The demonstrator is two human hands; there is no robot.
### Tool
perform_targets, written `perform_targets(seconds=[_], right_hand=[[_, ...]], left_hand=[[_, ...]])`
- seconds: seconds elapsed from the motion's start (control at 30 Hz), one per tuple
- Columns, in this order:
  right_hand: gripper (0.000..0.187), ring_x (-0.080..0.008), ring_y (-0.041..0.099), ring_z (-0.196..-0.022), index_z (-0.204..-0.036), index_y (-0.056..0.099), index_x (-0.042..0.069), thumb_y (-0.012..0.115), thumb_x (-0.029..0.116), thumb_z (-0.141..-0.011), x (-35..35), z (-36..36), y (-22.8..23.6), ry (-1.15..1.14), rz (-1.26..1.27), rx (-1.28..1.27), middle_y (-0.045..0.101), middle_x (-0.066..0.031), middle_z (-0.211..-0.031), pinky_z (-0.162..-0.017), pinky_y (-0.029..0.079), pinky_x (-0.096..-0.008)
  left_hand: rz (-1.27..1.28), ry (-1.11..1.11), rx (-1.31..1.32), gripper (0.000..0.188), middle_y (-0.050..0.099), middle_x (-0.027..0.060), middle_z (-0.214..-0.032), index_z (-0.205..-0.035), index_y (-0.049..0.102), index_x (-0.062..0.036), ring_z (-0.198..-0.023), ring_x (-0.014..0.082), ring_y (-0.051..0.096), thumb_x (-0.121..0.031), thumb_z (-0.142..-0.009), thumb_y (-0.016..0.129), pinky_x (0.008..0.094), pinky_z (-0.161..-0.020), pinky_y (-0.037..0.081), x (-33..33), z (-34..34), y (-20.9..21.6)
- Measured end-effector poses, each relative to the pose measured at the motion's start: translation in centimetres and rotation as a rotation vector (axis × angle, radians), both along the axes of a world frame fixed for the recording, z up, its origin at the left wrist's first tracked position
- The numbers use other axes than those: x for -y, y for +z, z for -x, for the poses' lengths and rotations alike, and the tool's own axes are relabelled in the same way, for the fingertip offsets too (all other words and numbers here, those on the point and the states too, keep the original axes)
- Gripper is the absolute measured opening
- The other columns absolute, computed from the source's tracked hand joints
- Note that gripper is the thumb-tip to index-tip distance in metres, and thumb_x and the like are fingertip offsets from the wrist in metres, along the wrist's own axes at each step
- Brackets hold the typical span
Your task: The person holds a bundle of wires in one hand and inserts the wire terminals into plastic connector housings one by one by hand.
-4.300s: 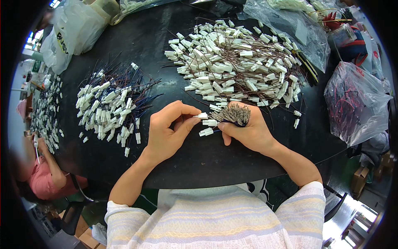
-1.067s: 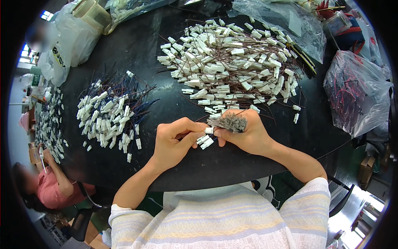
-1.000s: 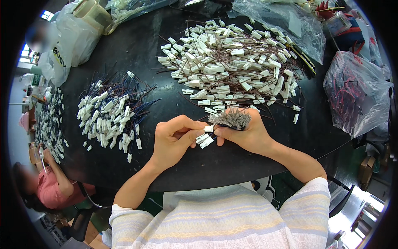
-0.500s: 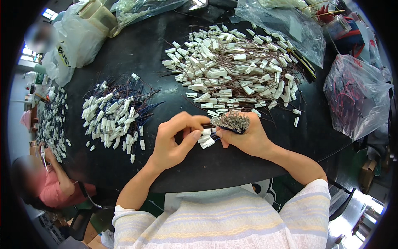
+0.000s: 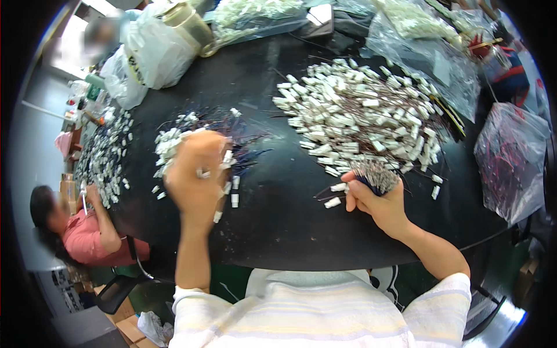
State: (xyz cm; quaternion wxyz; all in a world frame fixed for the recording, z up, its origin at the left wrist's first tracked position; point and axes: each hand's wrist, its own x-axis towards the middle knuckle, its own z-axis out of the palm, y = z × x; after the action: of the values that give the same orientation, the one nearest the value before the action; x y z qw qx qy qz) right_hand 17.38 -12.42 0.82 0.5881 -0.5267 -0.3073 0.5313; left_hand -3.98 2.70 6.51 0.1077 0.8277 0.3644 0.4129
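Note:
My right hand is closed round a bundle of thin dark wires, whose many metal-tipped ends fan upward. Just left of its fingers, two white plastic connectors with dark wires lie low over the table. Blurred by motion, my left hand is over the smaller pile of white connectors with dark blue wires and hides part of it. A white bit shows among its curled fingers; whether it is held cannot be made out.
A large heap of white connectors with brown wires covers the black table beyond my right hand. More connectors lie far left, by a co-worker in a pink top. Plastic bags stand at the right and back.
My left hand has swung left, from beside the wire bundle to the smaller pile. My right hand still grips the bundle. The whole view has shifted.

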Motion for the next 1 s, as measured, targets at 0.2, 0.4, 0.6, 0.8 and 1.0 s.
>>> perform_targets(seconds=[0.2,0.4,0.6,0.8,1.0], right_hand=[[0.004,-0.0041,0.045,-0.051,-0.079,0.053,0.002,0.052,0.004,-0.083,-0.4,-1.1,0.6,-0.008,-0.037,-0.034,0.056,-0.0019,-0.059,-0.044,0.031,-0.0184],[0.002,-0.0072,0.05,-0.054,-0.078,0.054,-0.001,0.055,0.001,-0.079,-0.2,-0.8,0.2,-0.006,0.034,0.109,0.055,-0.0017,-0.06,-0.05,0.039,-0.0212],[0.002,-0.0051,0.049,-0.054,-0.078,0.054,0.0,0.057,0.0,-0.078,-0.1,-0.4,-0.7,-0.04,-0.029,0.174,0.053,-0.0003,-0.059,-0.048,0.038,-0.0204],[0.007,-0.0052,0.047,-0.054,-0.08,0.056,-0.001,0.061,0.0,-0.074,0.3,-0.3,-0.9,-0.034,-0.034,0.17,0.055,-0.0011,-0.064,-0.049,0.039,-0.0211],[0.006,-0.0049,0.05,-0.052,-0.075,0.057,-0.001,0.061,-0.003,-0.072,0.1,-0.3,-1.6,0.019,-0.18,0.455,0.055,-0.0014,-0.062,-0.047,0.039,-0.0202]], left_hand=[[-0.326,0.345,-0.461,0.021,0.057,0.0141,-0.108,-0.098,0.062,-0.0022,-0.106,0.0262,0.052,-0.004,-0.077,0.062,0.0329,-0.087,0.041,-5.8,6.7,1.3],[-0.235,-0.287,-0.274,0.027,0.055,0.0136,-0.107,-0.089,0.062,-0.0027,-0.101,0.0311,0.05,-0.006,-0.063,0.071,0.0374,-0.084,0.041,1.9,-3.3,-2.5],[0.084,-0.625,-0.256,0.024,0.054,0.0065,-0.082,-0.077,0.056,-0.0035,-0.076,0.0254,0.049,-0.006,-0.059,0.072,0.0348,-0.063,0.042,6.4,-5.8,-6.4],[0.229,-0.612,-0.129,0.019,0.055,0.0067,-0.078,-0.076,0.056,-0.0026,-0.071,0.0237,0.051,0.0,-0.062,0.069,0.032,-0.057,0.043,5.2,-4.5,-7.1],[0.178,-0.655,-0.236,0.019,0.053,0.0067,-0.081,-0.078,0.056,-0.0033,-0.067,0.022,0.049,-0.004,-0.064,0.069,0.0314,-0.054,0.043,5.9,-5.2,-7.0]])
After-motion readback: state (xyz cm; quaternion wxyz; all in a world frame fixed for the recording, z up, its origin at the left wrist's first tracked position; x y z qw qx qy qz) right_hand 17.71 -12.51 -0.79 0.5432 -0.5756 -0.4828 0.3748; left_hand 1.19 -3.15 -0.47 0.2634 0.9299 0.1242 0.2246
